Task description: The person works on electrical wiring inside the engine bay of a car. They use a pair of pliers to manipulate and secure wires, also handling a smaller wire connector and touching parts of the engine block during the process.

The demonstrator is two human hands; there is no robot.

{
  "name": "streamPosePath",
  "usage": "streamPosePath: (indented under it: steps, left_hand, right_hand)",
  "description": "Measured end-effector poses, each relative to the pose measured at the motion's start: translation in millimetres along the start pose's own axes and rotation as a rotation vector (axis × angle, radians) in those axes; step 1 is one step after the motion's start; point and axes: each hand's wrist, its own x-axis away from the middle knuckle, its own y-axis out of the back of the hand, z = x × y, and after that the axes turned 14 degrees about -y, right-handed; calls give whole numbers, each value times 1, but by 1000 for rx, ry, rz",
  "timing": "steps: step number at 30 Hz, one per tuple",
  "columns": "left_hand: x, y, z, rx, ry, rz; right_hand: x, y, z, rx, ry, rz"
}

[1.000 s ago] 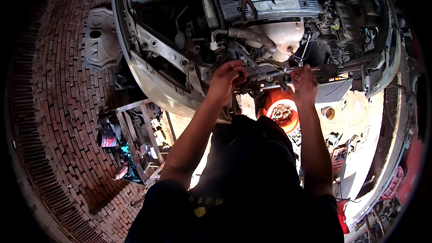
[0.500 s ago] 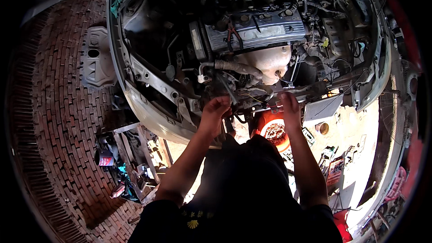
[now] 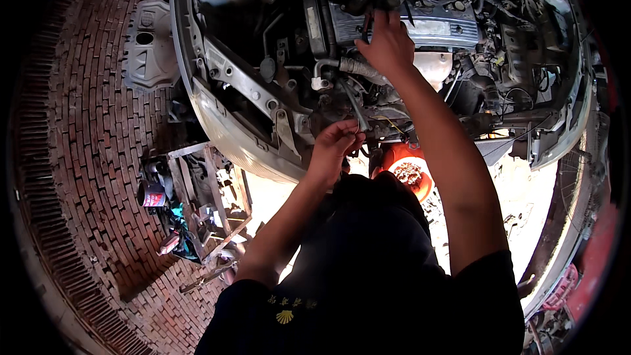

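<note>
My right hand (image 3: 389, 45) reaches over the ribbed grey engine cover (image 3: 437, 28). Its fingers are stretched out and the thumb stands apart. Beside the fingertips shows part of a pair of pliers (image 3: 367, 23) lying on the cover, mostly hidden by the hand. At the front of the engine bay, my left hand (image 3: 336, 148) is closed in a pinch at the lower end of a grey rubber hose (image 3: 353, 102). What lies between those fingertips is too small to make out. A corrugated hose (image 3: 357, 66) runs behind, under my right wrist.
Below the car's front stands an orange bucket (image 3: 426, 187) holding small metal pieces. A pale bumper edge (image 3: 230, 138) curves along the left. A wooden frame (image 3: 215, 190) with clutter stands on the brick floor (image 3: 98, 158), where a grey plastic cover (image 3: 151, 59) lies.
My right hand has moved from the front of the engine bay up and forward to the pliers on the engine cover. My left hand stays near the hose, its fingers still pinched.
</note>
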Motion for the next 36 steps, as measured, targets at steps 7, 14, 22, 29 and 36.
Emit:
streamPosePath:
  steps: [7, 14, 22, 29, 36]
  left_hand:
    - [1, 0, 2, -50, -28, -21]
    - [4, 6, 10, -8, -83, -67]
    - [13, 7, 16, -42, -181, -56]
    - [14, 12, 22, -73, -208, -72]
    - [17, 5, 22, -124, -261, -156]
  right_hand:
    - [-9, -10, -3, 42, -139, -64]
    - [72, 56, -71, -1273, -423, 534]
    - [256, 82, -86, -1066, -557, 777]
    - [275, 42, -86, -655, -467, 811]
    - [256, 40, -77, -413, -362, 739]
